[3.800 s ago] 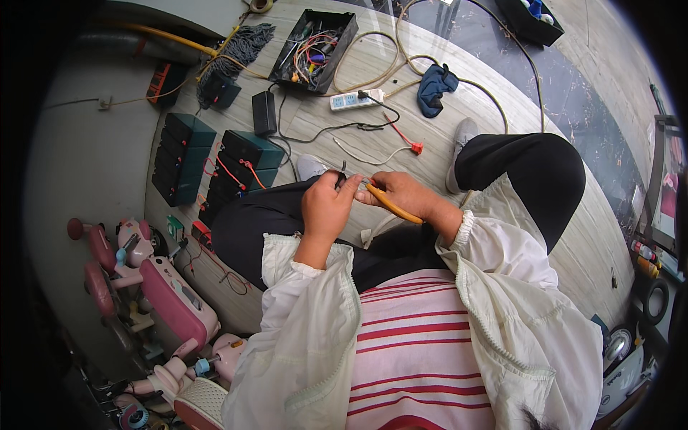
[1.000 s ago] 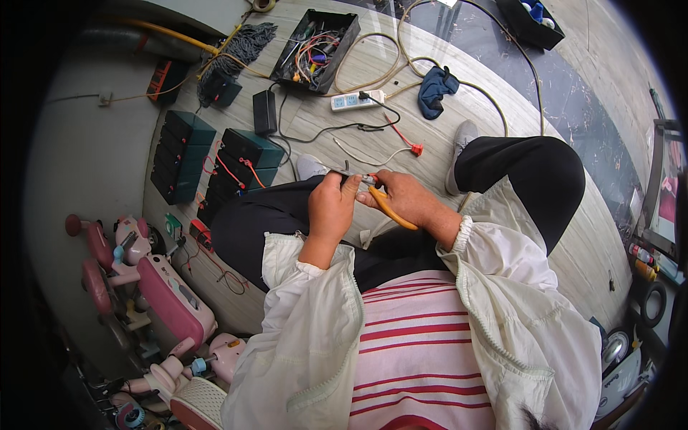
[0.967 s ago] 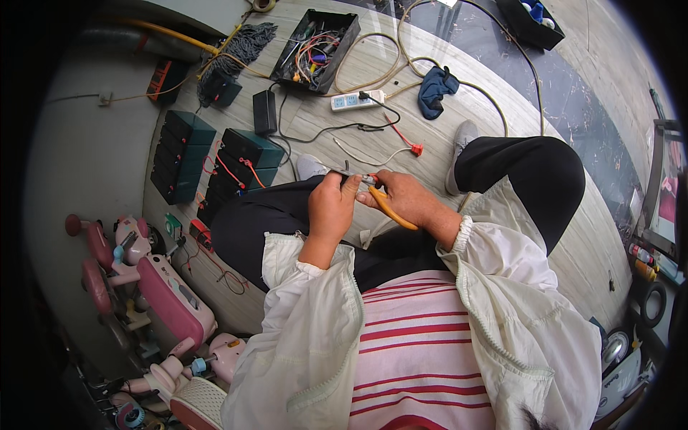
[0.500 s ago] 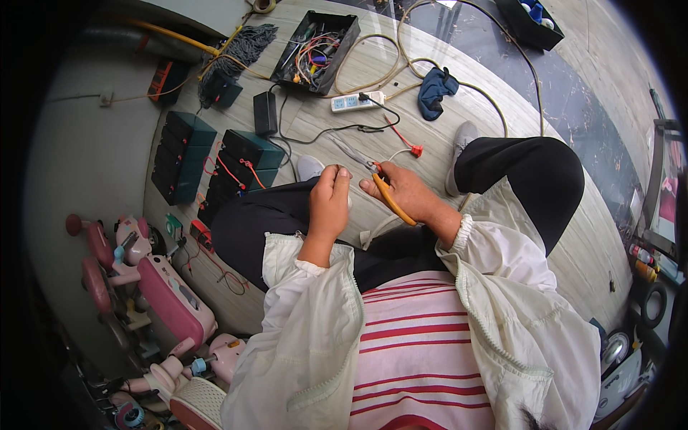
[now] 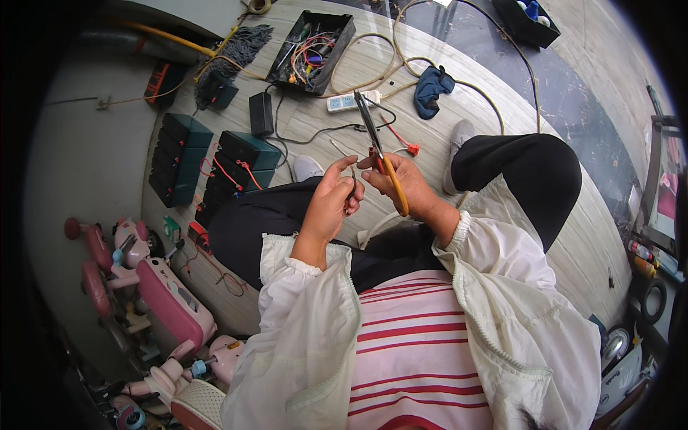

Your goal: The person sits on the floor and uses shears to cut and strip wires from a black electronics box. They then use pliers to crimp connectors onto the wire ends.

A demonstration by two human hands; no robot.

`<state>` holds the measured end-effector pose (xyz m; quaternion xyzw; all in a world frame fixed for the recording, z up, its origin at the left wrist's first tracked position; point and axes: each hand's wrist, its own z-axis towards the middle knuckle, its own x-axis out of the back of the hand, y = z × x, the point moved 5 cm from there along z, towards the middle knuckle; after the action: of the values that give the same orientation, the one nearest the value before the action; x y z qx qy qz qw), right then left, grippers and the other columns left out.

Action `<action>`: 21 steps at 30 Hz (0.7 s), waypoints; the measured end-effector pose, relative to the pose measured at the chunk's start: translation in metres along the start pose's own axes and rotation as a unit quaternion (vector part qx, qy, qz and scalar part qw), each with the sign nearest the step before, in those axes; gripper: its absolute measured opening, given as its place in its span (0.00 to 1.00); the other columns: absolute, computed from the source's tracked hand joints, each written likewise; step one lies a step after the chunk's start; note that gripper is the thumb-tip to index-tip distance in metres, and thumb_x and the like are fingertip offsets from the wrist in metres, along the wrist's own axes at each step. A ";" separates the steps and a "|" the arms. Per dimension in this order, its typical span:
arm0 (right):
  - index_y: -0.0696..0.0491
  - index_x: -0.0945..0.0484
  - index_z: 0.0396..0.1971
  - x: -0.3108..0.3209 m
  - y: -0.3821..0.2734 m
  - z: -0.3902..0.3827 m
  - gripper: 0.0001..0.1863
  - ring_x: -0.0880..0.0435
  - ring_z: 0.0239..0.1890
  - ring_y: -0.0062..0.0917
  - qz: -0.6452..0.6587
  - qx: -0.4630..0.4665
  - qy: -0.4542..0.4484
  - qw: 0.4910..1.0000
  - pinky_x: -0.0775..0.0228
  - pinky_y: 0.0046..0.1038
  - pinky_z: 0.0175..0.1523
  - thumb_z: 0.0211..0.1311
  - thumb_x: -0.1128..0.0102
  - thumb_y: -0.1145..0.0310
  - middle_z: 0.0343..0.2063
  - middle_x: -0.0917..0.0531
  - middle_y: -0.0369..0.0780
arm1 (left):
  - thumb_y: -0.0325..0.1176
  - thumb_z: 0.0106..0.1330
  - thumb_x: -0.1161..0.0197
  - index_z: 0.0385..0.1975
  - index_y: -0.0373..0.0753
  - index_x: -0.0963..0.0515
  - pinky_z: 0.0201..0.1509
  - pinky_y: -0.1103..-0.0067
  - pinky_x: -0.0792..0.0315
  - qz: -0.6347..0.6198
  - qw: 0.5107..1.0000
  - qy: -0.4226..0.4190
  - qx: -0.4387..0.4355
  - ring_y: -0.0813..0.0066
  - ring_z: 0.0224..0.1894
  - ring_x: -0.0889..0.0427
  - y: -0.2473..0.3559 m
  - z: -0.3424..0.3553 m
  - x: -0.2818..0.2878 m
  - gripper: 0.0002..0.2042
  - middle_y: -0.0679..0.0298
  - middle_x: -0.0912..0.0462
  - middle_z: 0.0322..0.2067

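Observation:
Between my knees, my right hand (image 5: 416,188) is closed around long-nose pliers (image 5: 393,188) with orange handles. Their long dark jaws point away from me, passing in front of the white power strip (image 5: 342,104). Just left of the pliers, my left hand (image 5: 326,204) pinches a small, thin dark piece, possibly wire, too small to name. The fingertips of both hands nearly meet. Beyond my right hand, a red connector (image 5: 413,149) lies on the floor.
An open black box (image 5: 331,70) of tools and wires stands ahead. Dark green batteries (image 5: 247,149) with red leads sit to the left, near a black power adapter (image 5: 261,115). A pink ride-on toy (image 5: 172,290) stands lower left. A blue cloth (image 5: 432,92) and looping cables lie beyond.
The pliers have swung upright, their jaws now pointing straight away instead of toward the left. My left hand has turned, its index finger stretching toward my right hand.

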<state>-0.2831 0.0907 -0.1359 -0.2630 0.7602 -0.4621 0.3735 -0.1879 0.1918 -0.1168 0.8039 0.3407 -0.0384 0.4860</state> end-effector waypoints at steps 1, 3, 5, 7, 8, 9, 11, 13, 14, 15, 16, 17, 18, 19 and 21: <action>0.63 0.25 0.36 -0.002 -0.008 -0.003 0.10 0.24 0.31 0.17 0.016 -0.018 -0.006 1.000 0.30 0.22 0.39 0.59 0.40 0.71 0.26 0.21 0.37 | 0.29 0.68 0.56 0.59 0.37 0.40 0.25 0.87 0.41 0.011 1.000 -0.012 0.004 0.85 0.23 0.37 -0.002 0.000 -0.002 0.19 0.66 0.29 0.25; 0.63 0.25 0.35 -0.008 -0.007 -0.005 0.09 0.23 0.29 0.18 0.076 -0.023 -0.050 0.996 0.28 0.22 0.37 0.59 0.41 0.73 0.26 0.21 0.37 | 0.29 0.68 0.55 0.59 0.36 0.41 0.27 0.87 0.40 0.033 0.999 -0.035 0.012 0.84 0.24 0.36 -0.006 0.001 -0.005 0.19 0.66 0.30 0.25; 0.63 0.25 0.36 -0.008 -0.006 -0.004 0.08 0.23 0.28 0.19 0.113 -0.025 -0.067 0.991 0.27 0.22 0.35 0.60 0.43 0.74 0.25 0.22 0.37 | 0.30 0.69 0.54 0.59 0.36 0.41 0.26 0.88 0.40 0.048 0.998 -0.034 0.011 0.85 0.23 0.36 -0.009 0.003 -0.004 0.19 0.67 0.29 0.26; 0.63 0.26 0.36 -0.007 0.001 -0.002 0.08 0.23 0.26 0.19 0.129 -0.026 -0.059 0.990 0.27 0.22 0.34 0.61 0.44 0.74 0.25 0.22 0.38 | 0.30 0.69 0.54 0.59 0.36 0.40 0.25 0.89 0.40 0.065 0.997 -0.029 0.005 0.86 0.23 0.35 -0.009 0.003 -0.004 0.19 0.67 0.29 0.26; 0.63 0.26 0.34 -0.007 0.005 -0.001 0.07 0.23 0.26 0.19 0.139 -0.025 -0.063 0.988 0.27 0.22 0.34 0.62 0.43 0.73 0.24 0.22 0.37 | 0.30 0.69 0.54 0.59 0.36 0.40 0.25 0.89 0.41 0.062 0.998 -0.025 0.002 0.86 0.23 0.35 -0.010 0.004 -0.005 0.19 0.67 0.29 0.26; 0.62 0.27 0.33 -0.006 0.007 -0.001 0.07 0.23 0.26 0.19 0.133 -0.018 -0.057 0.989 0.27 0.22 0.34 0.62 0.43 0.73 0.24 0.22 0.37 | 0.30 0.69 0.54 0.59 0.36 0.39 0.25 0.90 0.41 0.060 0.998 -0.020 -0.001 0.86 0.23 0.35 -0.010 0.004 -0.005 0.19 0.67 0.29 0.26; 0.61 0.27 0.30 -0.004 0.011 0.001 0.06 0.23 0.26 0.19 0.120 -0.003 -0.045 0.992 0.28 0.22 0.33 0.62 0.43 0.73 0.23 0.22 0.37 | 0.30 0.69 0.53 0.58 0.36 0.38 0.26 0.90 0.40 0.064 0.998 -0.007 -0.017 0.87 0.24 0.35 -0.011 0.005 -0.006 0.18 0.68 0.28 0.26; 0.60 0.28 0.28 -0.004 0.012 0.000 0.07 0.23 0.25 0.18 0.083 0.005 -0.014 0.996 0.28 0.21 0.32 0.62 0.43 0.73 0.23 0.22 0.36 | 0.30 0.69 0.52 0.56 0.36 0.35 0.29 0.89 0.39 0.078 0.996 0.011 -0.045 0.87 0.25 0.34 -0.013 0.005 -0.006 0.16 0.68 0.26 0.28; 0.59 0.28 0.27 -0.003 0.011 -0.001 0.07 0.23 0.25 0.18 0.064 0.008 0.002 0.998 0.29 0.21 0.32 0.61 0.43 0.73 0.23 0.22 0.36 | 0.30 0.69 0.52 0.55 0.35 0.34 0.29 0.89 0.39 0.078 0.995 0.023 -0.060 0.87 0.26 0.34 -0.014 0.005 -0.006 0.16 0.68 0.26 0.28; 0.59 0.28 0.27 -0.005 0.006 -0.003 0.07 0.24 0.24 0.18 0.073 -0.011 -0.002 0.997 0.30 0.20 0.30 0.61 0.43 0.72 0.22 0.23 0.35 | 0.29 0.69 0.52 0.54 0.35 0.33 0.30 0.89 0.38 0.078 0.993 0.036 -0.075 0.87 0.26 0.34 -0.014 0.005 -0.006 0.15 0.68 0.25 0.29; 0.58 0.28 0.27 -0.007 -0.001 -0.006 0.07 0.25 0.23 0.17 0.083 -0.030 -0.007 0.996 0.31 0.19 0.29 0.61 0.43 0.71 0.21 0.23 0.35 | 0.29 0.69 0.51 0.53 0.34 0.32 0.31 0.89 0.38 0.079 0.992 0.048 -0.089 0.87 0.27 0.33 -0.015 0.004 -0.006 0.14 0.68 0.25 0.30; 0.58 0.28 0.27 -0.008 -0.005 -0.007 0.07 0.26 0.22 0.16 0.092 -0.050 -0.012 0.994 0.32 0.19 0.28 0.61 0.43 0.71 0.20 0.24 0.34 | 0.29 0.69 0.51 0.52 0.34 0.31 0.31 0.88 0.38 0.087 0.989 0.054 -0.106 0.87 0.27 0.33 -0.015 0.004 -0.004 0.14 0.67 0.24 0.30; 0.57 0.28 0.27 -0.007 -0.002 -0.008 0.07 0.27 0.21 0.16 0.101 -0.070 -0.013 0.992 0.34 0.18 0.27 0.60 0.43 0.70 0.20 0.25 0.34 | 0.28 0.69 0.51 0.51 0.34 0.30 0.31 0.88 0.37 0.096 0.986 0.056 -0.123 0.87 0.27 0.33 -0.014 0.005 -0.004 0.13 0.67 0.24 0.31; 0.56 0.28 0.27 -0.005 0.004 -0.009 0.07 0.28 0.20 0.15 0.110 -0.091 -0.015 0.990 0.35 0.17 0.26 0.60 0.42 0.69 0.19 0.25 0.33 | 0.28 0.69 0.52 0.50 0.34 0.30 0.31 0.88 0.37 0.105 0.983 0.059 -0.139 0.87 0.28 0.32 -0.014 0.005 -0.004 0.12 0.66 0.24 0.32; 0.55 0.28 0.26 -0.005 0.007 -0.009 0.08 0.30 0.19 0.14 0.127 -0.107 -0.018 0.986 0.38 0.16 0.25 0.59 0.42 0.68 0.18 0.26 0.32 | 0.28 0.69 0.51 0.48 0.34 0.29 0.31 0.88 0.37 0.096 0.980 0.078 -0.154 0.86 0.27 0.32 -0.015 0.006 -0.003 0.11 0.67 0.25 0.30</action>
<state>-0.2879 0.1021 -0.1381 -0.2114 0.8253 -0.3223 0.4128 -0.1971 0.1901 -0.1302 0.7491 0.3009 0.1238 0.5770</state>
